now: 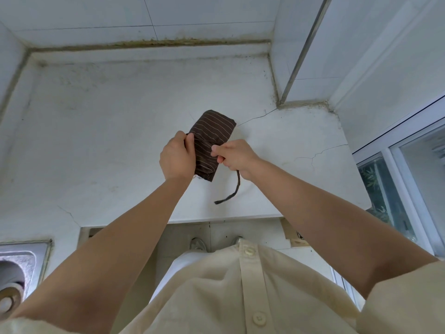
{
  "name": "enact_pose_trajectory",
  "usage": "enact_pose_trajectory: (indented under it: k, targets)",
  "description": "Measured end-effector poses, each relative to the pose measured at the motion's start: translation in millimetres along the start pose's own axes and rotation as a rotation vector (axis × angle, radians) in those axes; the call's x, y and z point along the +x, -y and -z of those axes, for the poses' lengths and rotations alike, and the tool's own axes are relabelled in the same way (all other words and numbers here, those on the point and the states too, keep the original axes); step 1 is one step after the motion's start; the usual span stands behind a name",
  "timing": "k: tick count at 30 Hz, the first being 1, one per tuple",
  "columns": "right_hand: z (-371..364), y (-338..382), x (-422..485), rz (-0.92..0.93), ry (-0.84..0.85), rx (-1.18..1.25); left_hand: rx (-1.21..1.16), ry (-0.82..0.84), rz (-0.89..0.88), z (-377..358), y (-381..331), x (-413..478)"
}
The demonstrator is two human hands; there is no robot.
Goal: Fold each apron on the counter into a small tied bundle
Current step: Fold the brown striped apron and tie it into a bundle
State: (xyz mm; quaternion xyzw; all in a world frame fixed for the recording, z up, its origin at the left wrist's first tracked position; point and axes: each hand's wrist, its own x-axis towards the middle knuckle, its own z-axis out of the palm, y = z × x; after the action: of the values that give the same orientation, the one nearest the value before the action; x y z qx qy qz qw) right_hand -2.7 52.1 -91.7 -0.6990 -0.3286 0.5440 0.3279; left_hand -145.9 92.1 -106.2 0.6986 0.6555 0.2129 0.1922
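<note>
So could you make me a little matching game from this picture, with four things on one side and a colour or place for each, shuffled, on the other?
Things:
1 apron
2 strap
3 sink
4 shirt

Descriptions:
a cream, buttoned
b brown with thin pale stripes
c bottom left corner of the view
d hanging from the right hand

Pairs: 1-b, 2-d, 3-c, 4-a
</note>
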Motion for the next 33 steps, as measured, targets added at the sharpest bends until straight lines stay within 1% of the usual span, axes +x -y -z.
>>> enact_pose_trajectory:
  k: [3, 6, 9, 10, 12, 14, 16, 17, 18, 19, 20, 22, 23, 24, 25, 26, 27, 29, 32, 33]
  targets:
    - [-1.5, -4.1, 5.2, -0.13, 0.004, 0.186, -0.097, -0.034, -0.017, -0.5, -1.0, -6.8]
    - [4.9, -8.5, 10.0, -0.189, 0.091, 0.324, -0.26, 0.013, -0.052, 0.9, 3.2, -9.2]
    - [17.1, -10.6, 9.7, -0.187, 0.161, 0.348, -0.448, 0.144, -0.079, 6.8, 5.7, -8.6]
    - [20.8, -11.0, 9.8, -0.159, 0.176, 0.35, -0.493, 0.205, -0.076, 9.0, 6.2, -7.3]
    - [27.4, -12.3, 10.0, -0.08, 0.15, 0.324, -0.526, 0.344, -0.089, 12.5, 11.4, -1.9]
    - [36.4, -12.6, 9.7, 0.023, 0.088, 0.244, -0.468, 0.473, -0.188, 16.7, 20.9, 6.5]
    - [43.3, -11.3, 12.7, 0.123, 0.038, 0.191, -0.32, 0.542, -0.345, 19.2, 30.7, 17.0]
    - [43.2, -9.9, 16.1, 0.157, 0.04, 0.208, -0.231, 0.555, -0.419, 20.4, 33.3, 21.9]
    - [41.1, -8.3, 20.9, 0.14, 0.07, 0.31, -0.141, 0.561, -0.478, 21.1, 34.2, 25.5]
    - [37.1, -2.9, 21.0, 0.131, 0.064, 0.347, -0.06, 0.562, -0.527, 21.4, 33.9, 28.7]
    - [33.6, -0.3, 22.0, 0.165, 0.009, 0.236, 0.011, 0.56, -0.564, 21.6, 33.3, 31.3]
    - [37.3, -17.6, 30.0, 0.407, -0.087, -0.219, 0.131, 0.578, -0.593, 22.7, 32.1, 35.1]
    - [42.2, -25.6, 29.3, 0.586, -0.064, -0.466, 0.177, 0.603, -0.585, 23.3, 31.9, 36.1]
    - [44.3, -33.9, 30.8, 0.703, 0.005, -0.651, 0.213, 0.627, -0.577, 24.3, 31.6, 36.2]
    - [46.5, -40.5, 31.4, 0.787, 0.036, -0.814, 0.24, 0.646, -0.576, 24.6, 31.7, 36.5]
    - [48.4, -46.9, 30.5, 0.809, 0.092, -0.936, 0.26, 0.663, -0.584, 24.5, 31.9, 35.9]
    - [47.2, -52.6, 28.7, 0.802, 0.133, -0.962, 0.277, 0.687, -0.596, 24.2, 32.2, 33.8]
    - [44.7, -61.0, 29.6, 0.778, 0.18, -0.939, 0.294, 0.724, -0.636, 21.5, 33.2, 26.6]
    - [39.0, -64.7, 29.2, 0.619, 0.267, -0.917, 0.232, 0.706, -0.703, 11.7, 35.8, 19.0]
    - [38.6, -64.2, 28.8, 0.595, 0.292, -0.924, 0.188, 0.693, -0.712, 7.2, 37.1, 19.0]
